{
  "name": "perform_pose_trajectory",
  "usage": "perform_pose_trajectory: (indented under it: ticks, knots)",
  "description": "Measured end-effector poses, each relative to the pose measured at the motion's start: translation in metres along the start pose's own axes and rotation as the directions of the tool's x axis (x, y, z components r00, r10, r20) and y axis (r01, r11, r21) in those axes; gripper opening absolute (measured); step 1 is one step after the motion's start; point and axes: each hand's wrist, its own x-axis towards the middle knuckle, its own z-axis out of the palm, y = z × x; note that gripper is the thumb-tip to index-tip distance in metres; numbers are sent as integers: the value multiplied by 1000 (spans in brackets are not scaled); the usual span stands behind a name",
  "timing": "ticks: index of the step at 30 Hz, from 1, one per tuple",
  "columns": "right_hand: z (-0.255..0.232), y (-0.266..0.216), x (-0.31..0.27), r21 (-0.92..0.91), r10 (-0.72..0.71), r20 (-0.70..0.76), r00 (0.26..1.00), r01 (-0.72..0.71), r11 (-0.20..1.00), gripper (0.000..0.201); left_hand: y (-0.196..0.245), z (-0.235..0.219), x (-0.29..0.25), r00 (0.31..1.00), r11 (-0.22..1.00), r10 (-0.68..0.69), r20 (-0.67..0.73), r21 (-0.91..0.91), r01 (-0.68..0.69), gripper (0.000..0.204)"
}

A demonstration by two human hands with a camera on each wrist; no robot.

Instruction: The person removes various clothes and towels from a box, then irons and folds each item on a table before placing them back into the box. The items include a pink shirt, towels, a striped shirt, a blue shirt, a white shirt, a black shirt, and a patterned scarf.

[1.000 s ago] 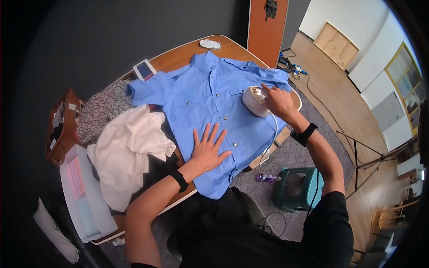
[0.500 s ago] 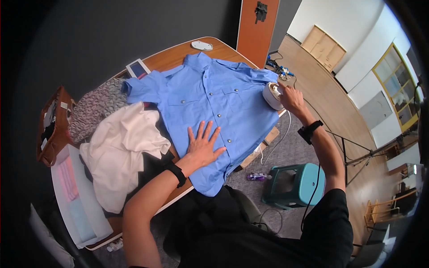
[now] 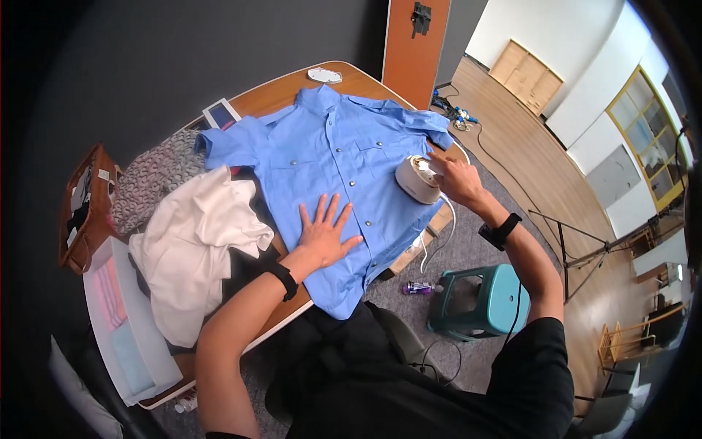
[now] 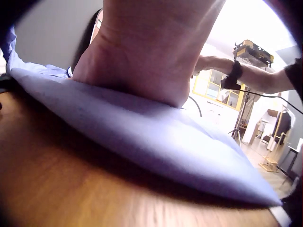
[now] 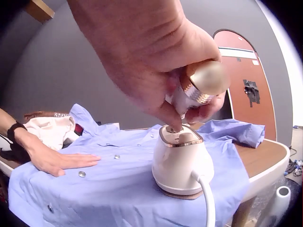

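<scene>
A blue short-sleeved button shirt [image 3: 289,179] lies spread over the wooden table. My left hand [image 3: 327,240] rests flat on its lower front, fingers spread. In the left wrist view, the heel of that hand [image 4: 137,71] presses the cloth close to the table edge. My right hand [image 3: 461,181] grips the handle of a small white iron [image 3: 414,186], which stands on the shirt's right side below the chest pocket. The right wrist view shows the fingers curled round the metallic-ended handle, above the white iron body [image 5: 177,165] with its gold trim.
Left of the shirt lie a crumpled white garment [image 3: 194,234], a grey knitted piece [image 3: 157,179], a brown bag [image 3: 91,197] and a white box [image 3: 159,358] of folded cloths. A white cord [image 3: 451,219] trails from the iron. A teal stool [image 3: 504,300] stands on the floor.
The iron went right to the shirt's side edge, then came back left and nearer to me, in my right hand's grip. My left hand stays flat on the cloth. The head view has shifted slightly.
</scene>
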Motion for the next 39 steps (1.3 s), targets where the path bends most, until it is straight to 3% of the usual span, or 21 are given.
perform_pose_trajectory:
  ticks: [5, 9, 11, 13, 14, 15, 17, 21, 22, 25, 29, 33, 35, 37, 39]
  knots:
    - [-5, 29, 3, -33, 159, 79, 984, -156, 987, 61, 0, 5, -11, 999, 999, 22, -25, -46, -23, 89]
    - [-44, 28, 14, -163, 222, 195, 955, -191, 968, 62, 3, 1, -42, 998, 997, 62, 31, -49, -60, 89]
    - [-66, 16, 20, -77, 153, 151, 977, -143, 987, 60, 7, -1, -67, 994, 997, 82, 76, -2, -82, 90]
    - [-72, 17, 39, 19, 63, 44, 997, -64, 998, 60, 10, -3, -92, 995, 995, 97, 24, 19, -98, 90]
    - [-65, 24, 56, 48, -45, -13, 999, 45, 998, 60, 8, -3, -102, 995, 995, 103, 16, 19, -103, 90]
    - [-99, -18, 59, 281, 96, 190, 977, -148, 948, 59, 8, -1, -110, 994, 994, 110, 7, 22, -110, 91]
    - [-104, -54, 79, 413, 81, 221, 972, -169, 895, 57, 6, 10, -121, 989, 989, 144, -22, 36, -143, 96]
    - [-72, -107, 127, 362, 38, 359, 932, -177, 915, 61, 2, 3, -132, 985, 984, 171, 16, 53, -172, 110]
    - [-55, -110, 140, 299, 33, 390, 920, -160, 941, 61, 1, 4, -132, 984, 983, 179, 6, 40, -179, 121]
    - [-7, -111, 163, 204, 18, 387, 922, -105, 973, 61, 0, -4, -134, 980, 979, 187, 63, 65, -191, 125]
    - [-7, -120, 145, 445, -49, 443, 895, -172, 879, 70, -2, -6, -134, 978, 978, 203, 54, 40, -206, 129]
    - [3, -114, 137, 452, -3, 345, 939, -163, 877, 71, -3, 0, -133, 977, 975, 214, 6, 60, -214, 123]
    - [12, -102, 149, 534, -18, 226, 974, -108, 838, 66, -4, -4, -134, 976, 976, 215, 19, 19, -216, 118]
    - [6, -99, 159, 524, 39, 218, 975, -150, 838, 65, -5, 6, -133, 975, 975, 218, -46, 48, -216, 112]
    - [23, -82, 185, 443, -49, 91, 995, 4, 897, 65, -5, 11, -132, 971, 974, 224, -84, 58, -220, 108]
